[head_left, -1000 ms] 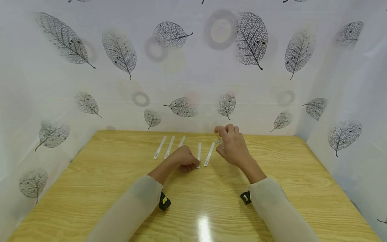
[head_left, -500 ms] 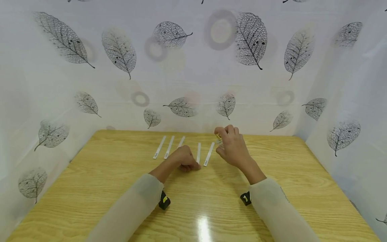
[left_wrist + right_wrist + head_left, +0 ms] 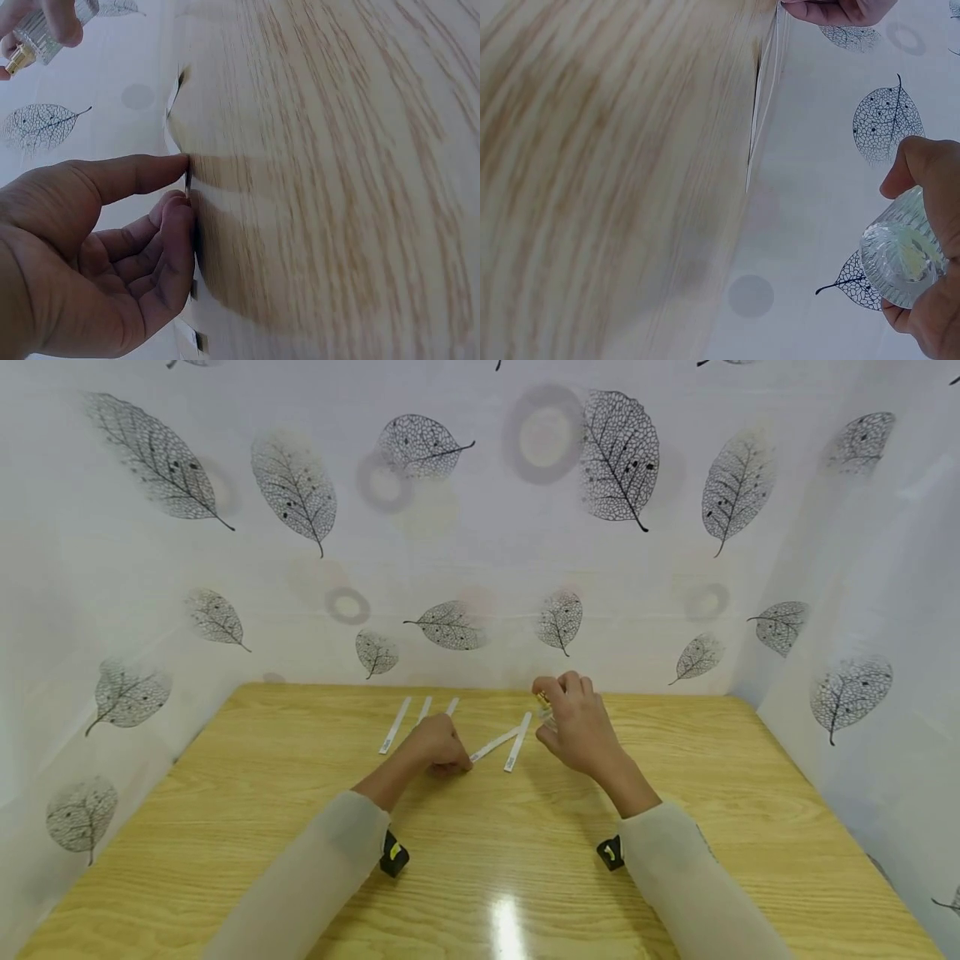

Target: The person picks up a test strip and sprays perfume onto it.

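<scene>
On the wooden table (image 3: 247,810) lie several white paper strips. My left hand (image 3: 457,763) pinches the near end of one strip (image 3: 495,744), which now lies slanted toward the right. In the left wrist view the thumb and fingers (image 3: 176,217) close on that strip's thin edge (image 3: 187,182). Another strip (image 3: 519,741) lies just right of it, with three more (image 3: 395,725) to the left, partly hidden by the hand. My right hand (image 3: 552,703) holds a small clear glass bottle (image 3: 902,259) with a gold cap (image 3: 542,698) above the table's far side.
White sheets printed with grey leaves (image 3: 622,456) wall in the table at the back and on both sides. Black wrist cameras (image 3: 393,855) sit under both sleeves. Bare wood stretches toward the near edge, with a glare spot (image 3: 507,927).
My left hand has moved left and drawn the strip's near end with it, so the strip has turned from straight to slanted. The right hand and bottle have stayed in place.
</scene>
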A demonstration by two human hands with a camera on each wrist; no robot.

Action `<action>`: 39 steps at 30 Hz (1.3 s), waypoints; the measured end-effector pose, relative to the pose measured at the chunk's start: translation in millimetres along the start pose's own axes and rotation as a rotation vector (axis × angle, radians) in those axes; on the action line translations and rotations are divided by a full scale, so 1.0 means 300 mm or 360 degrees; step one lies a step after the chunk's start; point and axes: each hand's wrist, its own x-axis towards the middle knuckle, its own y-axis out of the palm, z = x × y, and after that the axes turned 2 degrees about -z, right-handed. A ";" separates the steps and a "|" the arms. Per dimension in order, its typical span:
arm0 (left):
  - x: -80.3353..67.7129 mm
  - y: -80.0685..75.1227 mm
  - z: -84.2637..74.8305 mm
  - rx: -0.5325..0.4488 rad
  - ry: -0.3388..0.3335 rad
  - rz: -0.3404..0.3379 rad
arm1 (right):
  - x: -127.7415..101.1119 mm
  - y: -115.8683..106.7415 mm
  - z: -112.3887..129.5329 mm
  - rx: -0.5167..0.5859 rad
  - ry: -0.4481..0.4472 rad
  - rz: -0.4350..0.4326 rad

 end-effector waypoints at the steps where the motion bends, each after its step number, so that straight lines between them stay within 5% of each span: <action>1: -0.001 -0.003 0.004 -0.0010 0.0001 -0.0005 | 0.000 0.000 0.000 0.0002 0.0001 0.0001; 17: 0.001 -0.020 0.024 -0.0125 -0.0075 0.0031 | -0.001 0.002 0.006 0.0015 -0.0008 0.0005; 28: -0.007 -0.027 0.065 -0.0121 0.0376 0.0082 | -0.001 0.006 0.003 0.0020 -0.0023 -0.0009; 39: -0.014 -0.051 0.094 -0.0265 0.0547 0.0210 | -0.008 0.000 -0.005 0.0021 -0.0005 -0.0003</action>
